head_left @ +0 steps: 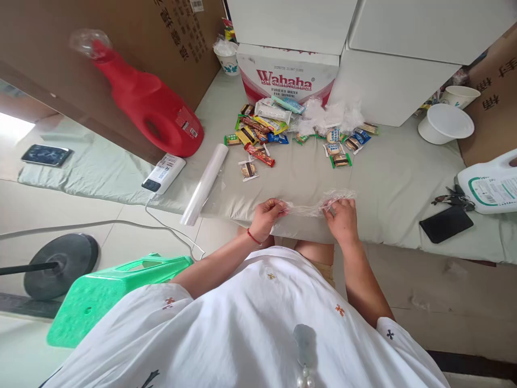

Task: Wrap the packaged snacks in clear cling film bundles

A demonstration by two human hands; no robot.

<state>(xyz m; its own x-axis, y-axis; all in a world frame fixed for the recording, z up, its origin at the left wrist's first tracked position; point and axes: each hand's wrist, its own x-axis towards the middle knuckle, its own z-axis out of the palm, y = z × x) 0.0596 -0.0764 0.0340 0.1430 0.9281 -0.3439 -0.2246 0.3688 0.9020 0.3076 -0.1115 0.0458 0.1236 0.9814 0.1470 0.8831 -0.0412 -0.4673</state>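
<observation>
Pinching | left grip + right grip | crinkled, clear plastic film

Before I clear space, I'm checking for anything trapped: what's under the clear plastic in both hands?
Beneath the clear plastic, the pale cover shows; the left hand and right hand hide what's directly below them.
</observation>
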